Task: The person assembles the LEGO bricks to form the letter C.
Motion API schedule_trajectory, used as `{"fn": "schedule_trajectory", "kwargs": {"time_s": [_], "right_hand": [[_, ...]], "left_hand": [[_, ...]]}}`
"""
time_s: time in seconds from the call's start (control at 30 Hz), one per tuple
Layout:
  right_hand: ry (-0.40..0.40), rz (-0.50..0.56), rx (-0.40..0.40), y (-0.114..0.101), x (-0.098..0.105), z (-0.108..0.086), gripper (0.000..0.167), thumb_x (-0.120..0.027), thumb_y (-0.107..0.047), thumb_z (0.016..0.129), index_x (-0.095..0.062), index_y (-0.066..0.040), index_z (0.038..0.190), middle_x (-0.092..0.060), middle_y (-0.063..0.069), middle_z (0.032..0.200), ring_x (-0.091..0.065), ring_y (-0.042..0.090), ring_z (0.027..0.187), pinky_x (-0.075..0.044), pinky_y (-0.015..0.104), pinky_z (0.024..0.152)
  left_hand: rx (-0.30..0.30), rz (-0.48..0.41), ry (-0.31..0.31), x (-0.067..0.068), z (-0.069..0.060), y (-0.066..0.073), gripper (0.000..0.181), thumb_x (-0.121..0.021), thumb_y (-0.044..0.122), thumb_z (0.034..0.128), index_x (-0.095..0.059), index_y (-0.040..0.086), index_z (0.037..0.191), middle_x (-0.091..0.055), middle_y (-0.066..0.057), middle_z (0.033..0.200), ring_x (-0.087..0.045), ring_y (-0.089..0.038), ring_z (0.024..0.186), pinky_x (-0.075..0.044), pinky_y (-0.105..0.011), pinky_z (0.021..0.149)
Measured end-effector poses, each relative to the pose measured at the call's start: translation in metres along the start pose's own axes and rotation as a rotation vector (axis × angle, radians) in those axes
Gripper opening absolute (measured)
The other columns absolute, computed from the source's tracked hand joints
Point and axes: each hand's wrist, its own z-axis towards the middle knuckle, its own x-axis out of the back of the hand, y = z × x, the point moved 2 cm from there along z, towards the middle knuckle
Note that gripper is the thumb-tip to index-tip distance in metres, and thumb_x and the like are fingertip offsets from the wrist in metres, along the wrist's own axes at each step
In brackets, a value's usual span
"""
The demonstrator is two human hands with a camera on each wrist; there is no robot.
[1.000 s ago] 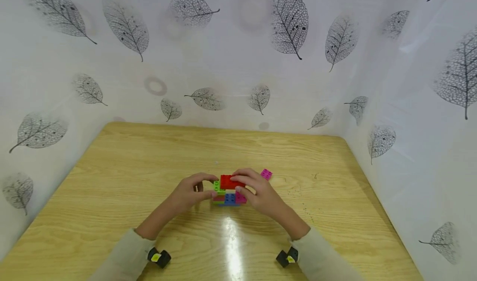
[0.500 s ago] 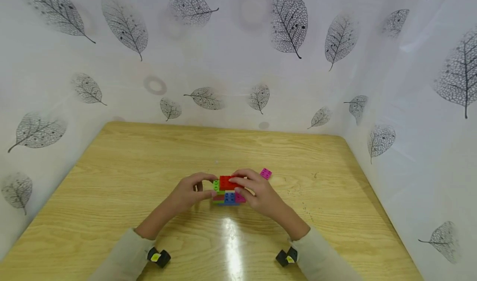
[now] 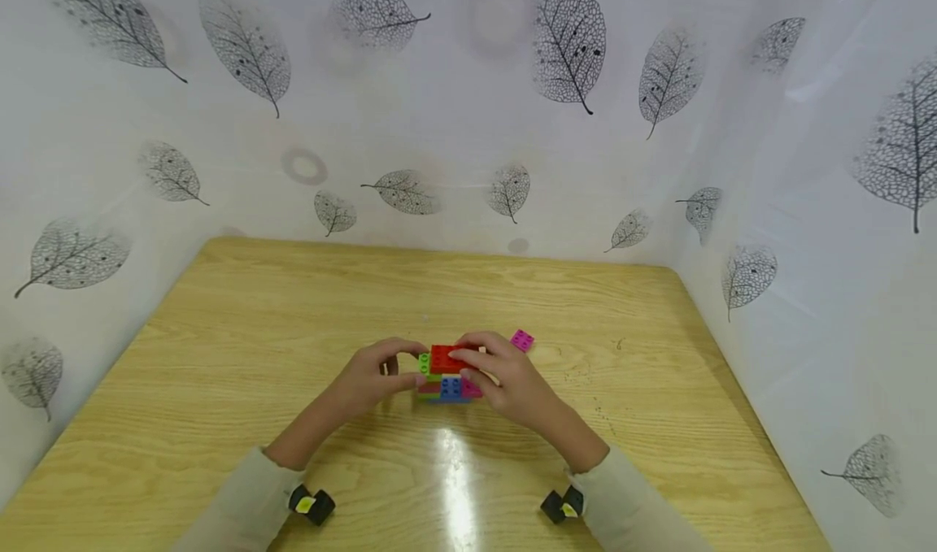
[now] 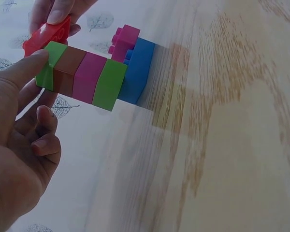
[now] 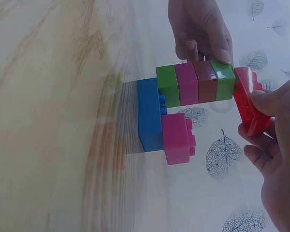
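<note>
A blue building brick (image 5: 149,116) lies flat on the table as a base. On one end rises a column: a green brick (image 5: 167,87), a pink brick (image 5: 187,84), a brown brick (image 5: 206,87) and a top green brick (image 5: 224,84). A single pink brick (image 5: 176,140) sits on the other end. My left hand (image 3: 372,377) pinches the top green brick between thumb and fingers. My right hand (image 3: 518,383) grips a long red brick (image 3: 443,358) at the column's top. It overhangs toward the single pink brick and looks slightly tilted in the right wrist view.
A loose pink brick (image 3: 522,340) lies on the wooden table (image 3: 307,292) just beyond my right hand. White sheeting (image 3: 454,105) printed with leaves closes off the back and sides. Each forearm carries a black wrist device.
The red brick has come down very slightly, with my right fingers still on it. My left hand stays at the column.
</note>
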Motion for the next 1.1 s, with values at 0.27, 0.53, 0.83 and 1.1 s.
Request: {"fn": "schedule_trajectory", "kwargs": {"time_s": [0.27, 0.53, 0.83, 1.1], "right_hand": [[0.003, -0.023, 0.029, -0.0003, 0.0015, 0.0005, 0.036, -0.079, 0.004, 0.081, -0.072, -0.001, 0.116, -0.063, 0.013, 0.121, -0.062, 0.025, 0.109, -0.056, 0.031, 0.089], [0.012, -0.045, 0.055, -0.0017, 0.0021, 0.0012, 0.035, -0.079, 0.003, 0.082, -0.071, -0.001, 0.116, -0.063, 0.014, 0.120, -0.061, 0.026, 0.108, -0.057, 0.034, 0.088], [0.012, -0.045, 0.046, -0.0012, 0.0001, -0.0005, 0.033, -0.078, 0.002, 0.084, -0.072, -0.001, 0.116, -0.063, 0.014, 0.120, -0.061, 0.027, 0.109, -0.057, 0.035, 0.088], [0.011, -0.042, 0.046, -0.0026, 0.0011, 0.0005, 0.033, -0.078, 0.003, 0.083, -0.072, -0.001, 0.116, -0.063, 0.014, 0.119, -0.060, 0.027, 0.108, -0.057, 0.035, 0.088]], "left_hand": [[0.000, 0.013, -0.001, 0.0000, 0.0011, -0.0005, 0.040, -0.075, 0.034, 0.0912, -0.067, 0.020, 0.128, -0.066, -0.001, 0.113, -0.051, -0.015, 0.073, -0.044, -0.026, 0.055], [0.008, 0.016, -0.004, 0.0008, 0.0013, -0.0001, 0.041, -0.075, 0.037, 0.0908, -0.067, 0.021, 0.127, -0.064, -0.008, 0.101, -0.050, -0.015, 0.070, -0.041, -0.025, 0.051], [0.031, 0.005, -0.009, 0.0015, 0.0016, 0.0009, 0.040, -0.075, 0.039, 0.0905, -0.067, 0.024, 0.127, -0.062, -0.006, 0.095, -0.050, -0.016, 0.070, -0.041, -0.026, 0.051], [0.038, -0.002, -0.002, 0.0009, 0.0017, -0.0009, 0.041, -0.076, 0.039, 0.0899, -0.067, 0.025, 0.127, -0.065, -0.006, 0.105, -0.051, -0.018, 0.072, -0.042, -0.026, 0.052]]}}
